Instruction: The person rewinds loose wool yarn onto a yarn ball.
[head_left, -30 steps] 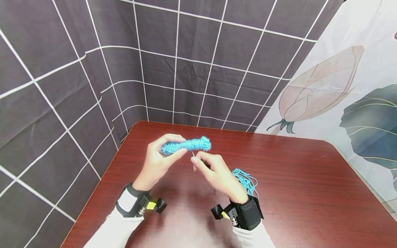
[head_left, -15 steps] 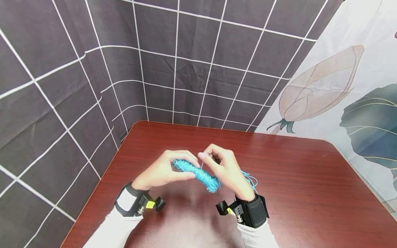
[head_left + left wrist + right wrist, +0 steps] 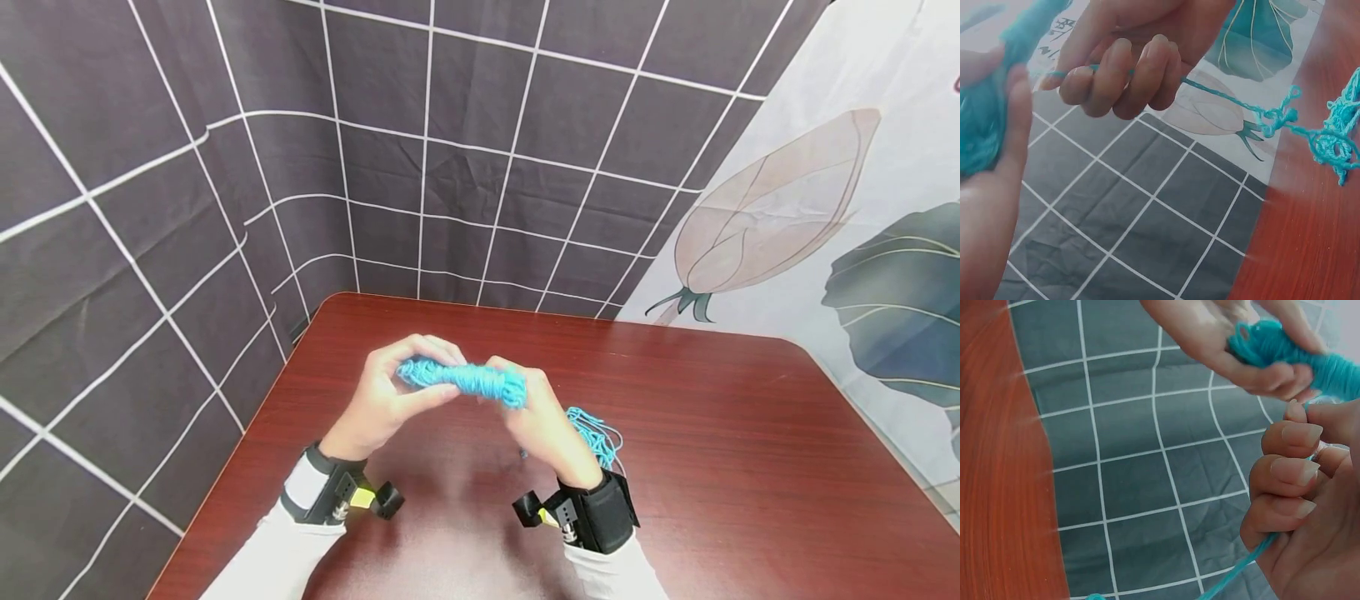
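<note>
My left hand (image 3: 382, 404) grips one end of a bundle of light blue yarn (image 3: 480, 380), thumb in front and fingers over the top. The bundle is wound tightly round its middle, with looped ends, and lies almost level above the table. Behind its right end, my right hand (image 3: 546, 429) is partly covered in the head view. In the right wrist view the curled fingers (image 3: 1291, 472) of that hand hold a single yarn strand (image 3: 1238, 567), pinched near the bundle. In the left wrist view the strand leaves the fist and reaches a small knotted clump (image 3: 1279, 120).
A loose pile of the same blue yarn (image 3: 595, 435) lies on the red-brown wooden table (image 3: 750, 467), beside the right forearm. Behind the table hangs a dark cloth with a white grid (image 3: 480, 183). A white cloth with a flower print (image 3: 772, 217) hangs at the right.
The bundle has swung from sloping down to the right to nearly level, its right end rising. My right hand, above the bundle half a second ago, is now behind its right end.
</note>
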Demonstrator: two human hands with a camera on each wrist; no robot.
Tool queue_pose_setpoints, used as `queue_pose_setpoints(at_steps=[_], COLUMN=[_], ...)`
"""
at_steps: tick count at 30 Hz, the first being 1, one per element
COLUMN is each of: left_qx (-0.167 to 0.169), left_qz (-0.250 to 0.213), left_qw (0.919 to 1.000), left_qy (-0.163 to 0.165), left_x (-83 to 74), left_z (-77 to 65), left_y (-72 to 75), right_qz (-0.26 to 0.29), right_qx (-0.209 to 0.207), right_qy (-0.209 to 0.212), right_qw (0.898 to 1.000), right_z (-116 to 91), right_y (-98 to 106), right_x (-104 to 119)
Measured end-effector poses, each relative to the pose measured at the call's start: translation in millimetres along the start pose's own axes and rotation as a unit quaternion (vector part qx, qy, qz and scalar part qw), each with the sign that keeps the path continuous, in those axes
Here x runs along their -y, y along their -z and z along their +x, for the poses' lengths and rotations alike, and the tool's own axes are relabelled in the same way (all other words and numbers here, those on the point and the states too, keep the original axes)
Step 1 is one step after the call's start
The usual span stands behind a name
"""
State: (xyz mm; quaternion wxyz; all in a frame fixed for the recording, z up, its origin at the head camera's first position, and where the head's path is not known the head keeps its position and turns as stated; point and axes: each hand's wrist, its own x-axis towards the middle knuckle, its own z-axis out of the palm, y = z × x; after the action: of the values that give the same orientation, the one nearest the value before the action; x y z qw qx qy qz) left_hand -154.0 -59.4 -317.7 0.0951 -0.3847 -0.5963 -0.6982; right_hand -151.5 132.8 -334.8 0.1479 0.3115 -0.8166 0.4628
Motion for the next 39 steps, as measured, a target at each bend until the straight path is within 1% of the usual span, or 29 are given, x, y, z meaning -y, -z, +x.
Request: queue_pose_setpoints(at_steps=[2,4,6,8,10,12,13,15,18,20,21,23,26,27,29,30,32,35,37,39], left_qx=[-0.039,-0.072,-0.097,-0.108,-0.105,-0.093,-0.083,-0.06,-0.02,0.015,0.036,0.083,0.153,0.169,0.178,0.174,0.149,0.091,0.047,0.007], left_qz=[0.014,0.045,0.083,0.133,0.183,0.228,0.243,0.262,0.272,0.263,0.254,0.228,0.184,0.169,0.143,0.127,0.099,0.069,0.063,0.059], left_qw=[0.9991,0.9964,0.9919,0.9852,0.9773,0.9691,0.9662,0.9632,0.9621,0.9644,0.9662,0.9696,0.9702,0.9703,0.9728,0.9758,0.9835,0.9934,0.9969,0.9982], left_qy=[0.005,0.006,0.002,-0.006,-0.014,-0.018,-0.017,-0.007,0.013,0.02,0.024,0.029,0.038,0.04,0.039,0.036,0.026,0.011,0.005,0.004], left_x=[0.0,0.7,1.7,3.6,5.7,8.6,10.1,17.4,19.3,18.0,14.4,7.8,1.1,-0.7,-3.1,-3.5,-3.4,-1.6,0.2,1.6], left_z=[0.2,0.5,0.8,1.1,1.0,0.3,0.0,-1.7,-2.5,-2.7,-2.5,-1.9,-1.7,-1.7,-1.5,-1.4,-1.1,-0.7,-0.4,-0.2], left_y=[-1.0,-2.0,-3.2,-4.1,-4.8,-4.5,-3.9,-0.5,2.4,3.6,3.2,2.4,2.1,1.8,1.7,1.7,1.8,1.7,1.3,0.8], right_qz=[0.0,0.002,-0.001,-0.005,-0.006,-0.001,0.0,0.006,0.018,0.03,0.033,0.035,0.028,0.025,0.023,0.023,0.031,0.022,0.002,-0.012], right_qx=[0.004,0.008,0.016,0.024,0.027,0.024,0.021,0.011,-0.008,-0.019,-0.025,-0.035,-0.046,-0.048,-0.049,-0.048,-0.042,-0.034,-0.03,-0.028], right_qy=[-0.001,-0.004,-0.01,-0.01,-0.011,-0.015,-0.016,-0.022,-0.034,-0.043,-0.048,-0.052,-0.042,-0.038,-0.029,-0.025,-0.027,-0.019,-0.009,0.007], right_qw=[1.0,1.0,1.0,1.0,1.0,1.0,1.0,1.0,0.999,0.998,0.998,0.997,0.998,0.998,0.998,0.998,0.998,0.999,0.999,1.0], right_z=[0.0,0.1,-0.1,0.0,0.0,-0.3,-0.3,-0.4,-0.2,0.2,0.1,0.4,1.3,1.7,2.7,3.2,3.8,4.5,4.5,4.3], right_y=[-2.5,-4.7,-6.2,-6.6,-6.1,-4.4,-3.3,-0.5,4.0,6.5,7.6,9.6,12.4,13.2,14.1,14.2,13.5,10.9,9.0,5.9], right_x=[0.0,0.1,0.7,1.2,1.4,1.5,1.4,1.3,0.5,0.7,0.9,3.1,13.1,17.2,24.4,27.2,30.1,30.1,28.5,21.8])
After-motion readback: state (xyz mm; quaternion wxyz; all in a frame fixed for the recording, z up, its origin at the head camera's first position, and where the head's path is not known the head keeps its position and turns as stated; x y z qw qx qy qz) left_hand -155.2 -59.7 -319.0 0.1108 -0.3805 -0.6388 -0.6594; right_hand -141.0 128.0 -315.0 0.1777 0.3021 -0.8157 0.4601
